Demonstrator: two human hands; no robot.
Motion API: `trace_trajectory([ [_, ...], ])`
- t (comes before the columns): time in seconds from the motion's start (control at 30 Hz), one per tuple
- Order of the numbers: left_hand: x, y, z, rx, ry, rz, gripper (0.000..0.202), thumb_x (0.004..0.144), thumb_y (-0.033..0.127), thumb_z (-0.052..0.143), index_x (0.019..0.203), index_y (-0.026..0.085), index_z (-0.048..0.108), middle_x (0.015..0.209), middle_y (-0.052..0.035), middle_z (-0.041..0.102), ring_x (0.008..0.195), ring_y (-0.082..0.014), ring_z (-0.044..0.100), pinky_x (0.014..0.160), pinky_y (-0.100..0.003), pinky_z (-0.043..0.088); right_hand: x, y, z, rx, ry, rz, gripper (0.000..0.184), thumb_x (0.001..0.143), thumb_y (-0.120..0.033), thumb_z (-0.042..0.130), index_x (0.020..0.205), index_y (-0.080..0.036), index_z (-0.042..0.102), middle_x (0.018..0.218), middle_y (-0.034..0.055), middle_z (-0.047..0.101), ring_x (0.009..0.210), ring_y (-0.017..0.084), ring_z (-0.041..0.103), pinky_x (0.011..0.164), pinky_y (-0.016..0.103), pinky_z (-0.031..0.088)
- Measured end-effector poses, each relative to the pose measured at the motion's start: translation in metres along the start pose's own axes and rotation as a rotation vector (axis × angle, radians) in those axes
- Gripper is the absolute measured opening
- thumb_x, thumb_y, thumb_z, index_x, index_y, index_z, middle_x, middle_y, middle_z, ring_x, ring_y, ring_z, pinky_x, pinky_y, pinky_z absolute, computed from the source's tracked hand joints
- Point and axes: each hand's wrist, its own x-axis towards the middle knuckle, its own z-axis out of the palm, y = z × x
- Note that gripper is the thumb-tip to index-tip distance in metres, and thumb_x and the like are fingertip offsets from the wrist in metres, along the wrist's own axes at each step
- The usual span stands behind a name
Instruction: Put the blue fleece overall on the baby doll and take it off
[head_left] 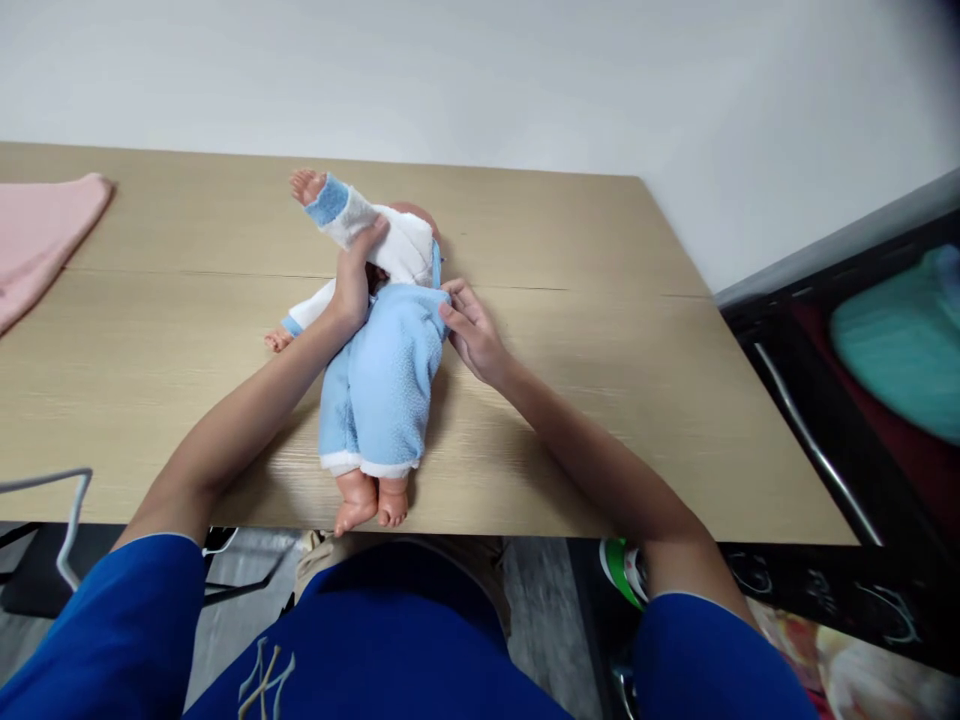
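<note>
- desk (600,400) — pale wood grain, flat and smooth; the doll (379,345) lies near its middle, feet toward the person
- pink cloth (37,235), soft, at the far left edge
- doll: hard plastic with bare feet; a fuzzy blue fleece suit (375,400) already covers legs and trunk, and white, blue-cuffed sleeves are on both arms; whether the top is fastened I cannot tell
- left hand (352,285) — grip closed round the raised sleeved arm
- right hand (469,335): fingers pinch the suit's edge at the doll's side

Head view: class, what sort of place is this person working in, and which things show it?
Probably a room in a home, though not certain: a plain wooden table against a white wall, a doll in blue clothes lying on it, and a pink cloth at its left end.
</note>
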Motion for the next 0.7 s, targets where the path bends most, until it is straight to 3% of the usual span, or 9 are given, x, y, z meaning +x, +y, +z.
trace_trajectory([
  [0.17, -0.004, 0.004, -0.002, -0.102, 0.041, -0.054, 0.067, 0.094, 0.094, 0.066, 0.110, 0.030, 0.075, 0.118, -0.0112, 0.086, 0.140, -0.0392, 0.077, 0.107, -0.051, 0.070, -0.006, 0.005, 0.004, 0.010, -0.016, 0.062, 0.073, 0.090, -0.085, 0.088, 0.136, -0.038, 0.056, 0.124, 0.0020, 0.076, 0.113, 0.026, 0.074, 0.105, 0.042, 0.067],
  [0.33, -0.007, 0.005, 0.001, -0.166, 0.053, -0.086, 0.065, 0.092, 0.094, 0.067, 0.109, 0.032, 0.075, 0.122, -0.0068, 0.087, 0.155, -0.0398, 0.069, 0.110, -0.053, 0.071, 0.002, 0.000, 0.014, -0.006, -0.081, 0.080, 0.067, 0.092, -0.087, 0.087, 0.131, -0.034, 0.073, 0.138, 0.0045, 0.081, 0.136, 0.031, 0.074, 0.127, 0.050, 0.061],
  [0.5, -0.005, 0.009, -0.007, -0.370, 0.116, -0.158, 0.047, 0.092, 0.076, 0.074, 0.115, 0.035, 0.079, 0.136, 0.0036, 0.088, 0.157, -0.0350, 0.067, 0.124, -0.056, 0.065, 0.013, -0.013, 0.023, -0.170, -0.089, -0.068, 0.056, 0.100, -0.086, 0.079, 0.118, -0.033, 0.078, 0.127, 0.0059, 0.077, 0.130, 0.032, 0.072, 0.131, 0.054, 0.059],
  [0.6, -0.003, 0.008, -0.015, -0.368, 0.145, -0.147, 0.054, 0.090, 0.080, 0.074, 0.120, 0.037, 0.080, 0.141, 0.0065, 0.088, 0.160, -0.0336, 0.062, 0.132, -0.060, 0.058, 0.012, -0.012, 0.030, -0.245, -0.074, -0.110, 0.060, 0.101, -0.091, 0.074, 0.108, -0.031, 0.074, 0.121, 0.0076, 0.071, 0.123, 0.032, 0.070, 0.126, 0.056, 0.061],
  [0.7, 0.000, 0.005, -0.022, -0.296, 0.142, -0.137, 0.059, 0.091, 0.087, 0.061, 0.125, 0.043, 0.080, 0.137, 0.0131, 0.088, 0.170, -0.0334, 0.049, 0.139, -0.064, 0.050, 0.011, -0.003, 0.042, -0.148, -0.031, -0.031, 0.064, 0.099, -0.094, 0.073, 0.116, -0.032, 0.071, 0.117, 0.0058, 0.072, 0.121, 0.031, 0.071, 0.119, 0.052, 0.066],
])
